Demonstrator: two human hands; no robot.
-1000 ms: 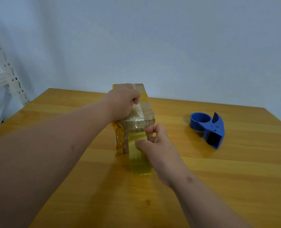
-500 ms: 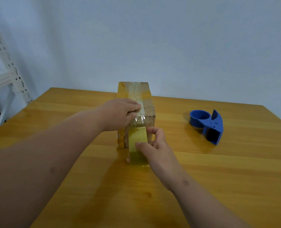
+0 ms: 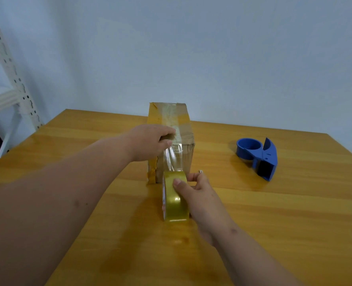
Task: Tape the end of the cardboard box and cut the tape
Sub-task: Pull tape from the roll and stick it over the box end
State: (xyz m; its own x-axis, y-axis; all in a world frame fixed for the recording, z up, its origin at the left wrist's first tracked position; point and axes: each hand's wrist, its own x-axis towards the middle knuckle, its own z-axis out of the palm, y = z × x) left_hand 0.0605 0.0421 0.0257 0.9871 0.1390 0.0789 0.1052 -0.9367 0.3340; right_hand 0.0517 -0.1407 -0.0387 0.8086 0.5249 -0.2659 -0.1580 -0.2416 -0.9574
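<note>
A brown cardboard box (image 3: 186, 141), patched with older tape, lies at the middle of the wooden table (image 3: 274, 223), its near end facing me. My left hand (image 3: 150, 142) presses on the box's top at the near left edge, fingers on the clear tape strip (image 3: 172, 158). That strip runs from the top down over the near end to a yellowish tape roll (image 3: 175, 196). My right hand (image 3: 200, 195) grips the roll from its right side, just in front of the box and close to the tabletop.
A blue tape cutter (image 3: 258, 155) lies on the table to the right of the box. A white perforated metal rack (image 3: 10, 83) stands past the table's left edge. A pale wall is behind the table.
My left hand slid from the box's top middle toward the near edge. My right hand pulled the roll down and toward me, drawing out more clear tape over the box's end.
</note>
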